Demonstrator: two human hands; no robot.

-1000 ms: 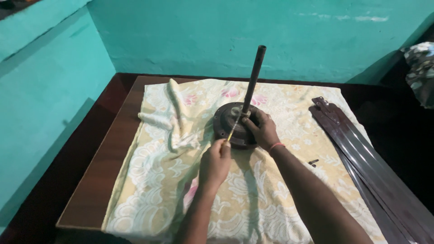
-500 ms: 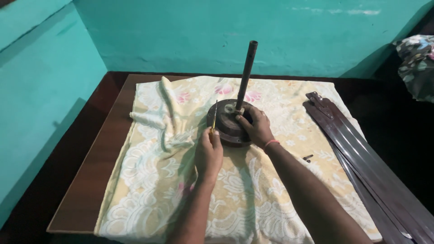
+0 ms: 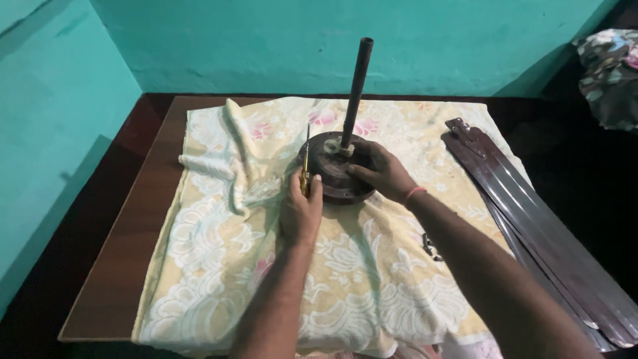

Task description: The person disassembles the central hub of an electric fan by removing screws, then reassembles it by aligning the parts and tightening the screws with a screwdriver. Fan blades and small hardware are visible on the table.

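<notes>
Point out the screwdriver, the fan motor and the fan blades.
screwdriver (image 3: pixel 306 166): head view, on the yellow handle above the left hand's grip.
fan motor (image 3: pixel 332 174): head view, on the round housing's top face.
fan blades (image 3: pixel 525 213): head view, on the stacked brown blades' middle.

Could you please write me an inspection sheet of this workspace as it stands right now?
Surface: wooden table covered by a yellow floral cloth, bunched at its far left.
Job's things: round dark motor housing with an upright rod; yellow-handled screwdriver.
Clutter: brown fan blades stacked at right; small dark part on the cloth.
Grippers: left hand holds the screwdriver; right hand rests on the housing.
Cables: nothing seen.
Surroundings: turquoise walls; patterned fabric far right.
</notes>
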